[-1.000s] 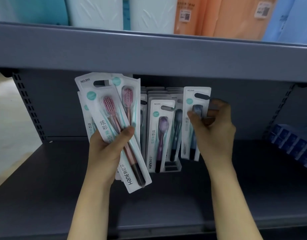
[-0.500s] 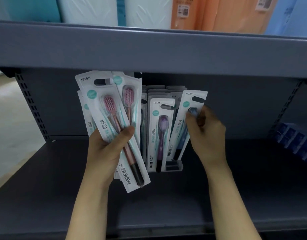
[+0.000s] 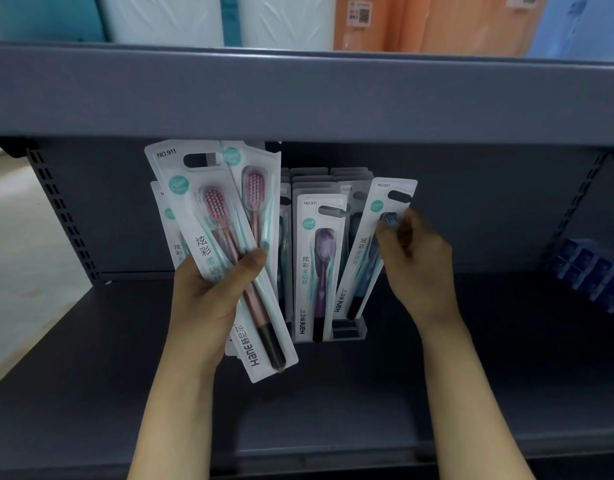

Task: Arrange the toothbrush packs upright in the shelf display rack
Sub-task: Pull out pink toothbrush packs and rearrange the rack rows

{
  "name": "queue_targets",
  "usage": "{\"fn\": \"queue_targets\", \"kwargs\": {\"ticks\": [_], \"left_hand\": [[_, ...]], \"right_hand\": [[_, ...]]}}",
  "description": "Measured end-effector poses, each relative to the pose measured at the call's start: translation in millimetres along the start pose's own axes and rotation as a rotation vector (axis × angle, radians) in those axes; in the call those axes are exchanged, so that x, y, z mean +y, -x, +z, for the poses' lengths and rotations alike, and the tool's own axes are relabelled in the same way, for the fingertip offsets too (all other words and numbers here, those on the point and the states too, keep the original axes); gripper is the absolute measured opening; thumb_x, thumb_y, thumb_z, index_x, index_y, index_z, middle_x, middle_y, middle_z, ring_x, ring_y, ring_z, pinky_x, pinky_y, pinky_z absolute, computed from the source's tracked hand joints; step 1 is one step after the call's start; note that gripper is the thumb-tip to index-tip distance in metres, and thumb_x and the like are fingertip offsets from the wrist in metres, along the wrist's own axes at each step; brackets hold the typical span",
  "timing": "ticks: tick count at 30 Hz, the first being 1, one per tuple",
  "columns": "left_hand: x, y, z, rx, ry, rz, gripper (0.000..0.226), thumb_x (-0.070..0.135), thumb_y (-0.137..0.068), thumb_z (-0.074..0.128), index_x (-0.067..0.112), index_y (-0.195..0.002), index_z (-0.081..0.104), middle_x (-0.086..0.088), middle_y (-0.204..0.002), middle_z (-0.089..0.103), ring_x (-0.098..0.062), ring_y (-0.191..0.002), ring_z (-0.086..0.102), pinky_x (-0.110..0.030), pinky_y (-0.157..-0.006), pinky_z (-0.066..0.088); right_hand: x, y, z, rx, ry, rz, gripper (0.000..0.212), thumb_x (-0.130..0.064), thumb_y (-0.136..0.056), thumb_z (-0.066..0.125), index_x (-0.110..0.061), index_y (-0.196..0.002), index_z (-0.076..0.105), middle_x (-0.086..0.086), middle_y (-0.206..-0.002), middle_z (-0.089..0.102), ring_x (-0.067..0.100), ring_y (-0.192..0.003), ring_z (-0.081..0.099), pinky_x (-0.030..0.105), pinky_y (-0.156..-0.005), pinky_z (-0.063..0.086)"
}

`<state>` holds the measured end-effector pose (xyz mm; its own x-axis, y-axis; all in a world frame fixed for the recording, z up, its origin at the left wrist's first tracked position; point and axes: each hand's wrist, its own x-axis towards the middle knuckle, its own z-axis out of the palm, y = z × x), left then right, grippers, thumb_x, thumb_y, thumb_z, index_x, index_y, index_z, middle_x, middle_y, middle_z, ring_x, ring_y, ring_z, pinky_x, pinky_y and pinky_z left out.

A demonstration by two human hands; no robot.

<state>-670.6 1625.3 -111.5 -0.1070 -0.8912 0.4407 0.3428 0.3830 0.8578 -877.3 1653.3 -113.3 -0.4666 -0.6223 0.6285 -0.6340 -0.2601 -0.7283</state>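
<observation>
White-card blue toothbrush pack (image 3: 369, 247) is pinched tilted by right hand (image 3: 416, 261) over clear plastic rack (image 3: 347, 332) mid-shelf; snagging the purple pack (image 3: 317, 268) is risked. Fanned pink packs (image 3: 222, 258), gripped by left hand (image 3: 208, 303), may slip.

Bare shelf (image 3: 489, 358) right of rack (image 3: 347, 332); upper shelf (image 3: 298, 95) overhead

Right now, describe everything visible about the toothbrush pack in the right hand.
The toothbrush pack is a long white card with a clear blister, marked NO.911, with a hang slot at the top, a teal round badge and a dark-handled brush with bluish bristles. It tilts, top leaning right. The right hand pinches its upper right edge, and its bottom end reaches the display rack, beside the purple-brush pack.
</observation>
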Motion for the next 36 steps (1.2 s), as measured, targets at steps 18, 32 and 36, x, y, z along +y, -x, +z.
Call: {"fn": "queue_targets", "kwargs": {"ticks": [18, 32, 36], "left_hand": [[-2.1, -1.2, -2.8, 0.017, -0.024, -0.035, 0.022, 0.017, -0.071, 0.076, 0.025, -0.091, 0.073, 0.006, -0.088, 0.075, -0.012, -0.089, 0.070, -0.022, -0.072, 0.054], [-3.6, -0.4, -5.3, 0.004, -0.031, -0.043, 0.022, 0.020, -0.070, 0.069, 0.036, -0.084, 0.076, 0.008, -0.085, 0.074, -0.009, -0.085, 0.070, -0.021, -0.070, 0.054], [-1.9, 0.4, -9.4, -0.009, -0.037, -0.051, 0.022, 0.022, -0.068, 0.071, 0.036, -0.084, 0.076, 0.008, -0.086, 0.075, -0.010, -0.086, 0.071, -0.021, -0.070, 0.054]], "right_hand": [[-3.4, -2.9, 6.1, -0.073, 0.115, -0.062, 0.026, -0.022, -0.094, 0.053, 0.000, -0.081, 0.053, 0.014, -0.067, 0.060, 0.018, -0.059, 0.055, 0.021, -0.053, 0.041], [-9.4, -15.1, 8.7, -0.178, 0.301, 0.041, 0.025, -0.024, -0.094, 0.055, -0.006, -0.079, 0.046, -0.002, -0.064, 0.046, 0.003, -0.053, 0.043, 0.002, -0.048, 0.036], [-9.3, -17.1, 4.6, -0.226, 0.304, 0.065, 0.029, -0.030, -0.091, 0.058, -0.002, -0.084, 0.053, 0.008, -0.079, 0.062, 0.014, -0.068, 0.061, 0.006, -0.052, 0.039]]}}
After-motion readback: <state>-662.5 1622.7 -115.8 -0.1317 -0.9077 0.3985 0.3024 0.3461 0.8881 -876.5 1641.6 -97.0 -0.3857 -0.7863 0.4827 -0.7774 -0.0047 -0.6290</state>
